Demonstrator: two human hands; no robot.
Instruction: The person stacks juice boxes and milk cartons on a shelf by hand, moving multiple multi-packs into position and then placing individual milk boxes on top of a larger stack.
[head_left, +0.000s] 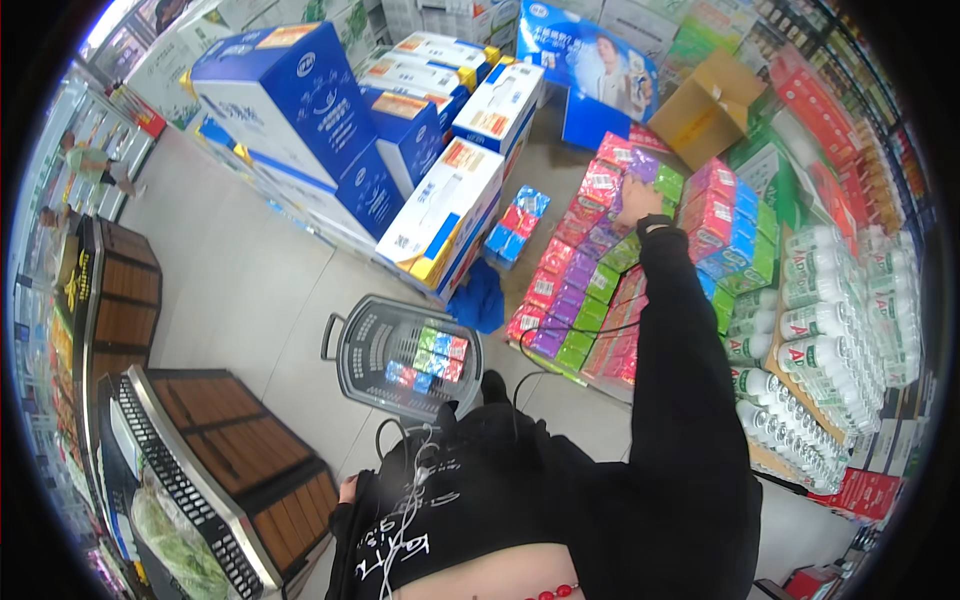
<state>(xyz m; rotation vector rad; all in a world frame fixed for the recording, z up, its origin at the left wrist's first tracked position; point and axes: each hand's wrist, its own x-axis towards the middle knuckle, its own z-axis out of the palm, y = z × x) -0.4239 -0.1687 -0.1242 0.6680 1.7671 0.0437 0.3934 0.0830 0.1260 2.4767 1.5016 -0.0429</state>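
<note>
My right hand (639, 198) reaches out to the far part of a low stack of shrink-wrapped small drink cartons in pink, purple and green (571, 296). Its fingers rest among the purple packs (602, 238); whether they grip one is hidden. A black band circles that wrist. Only a small part of my left hand (348, 489) shows, low at my side by the black sleeve. On the floor before me stands a grey shopping basket (352, 375). Inside it lie several carton packs (439, 354) in blue, red and green.
Blue-and-white boxes (442, 214) stand piled ahead on the left, beside a blue-and-red carton pack (517, 227) and crumpled blue plastic (478, 296). An open cardboard box (705, 109) sits behind the stack. White bottle packs (814, 322) rise at right. Wood-panelled produce stands (225, 435) are at left.
</note>
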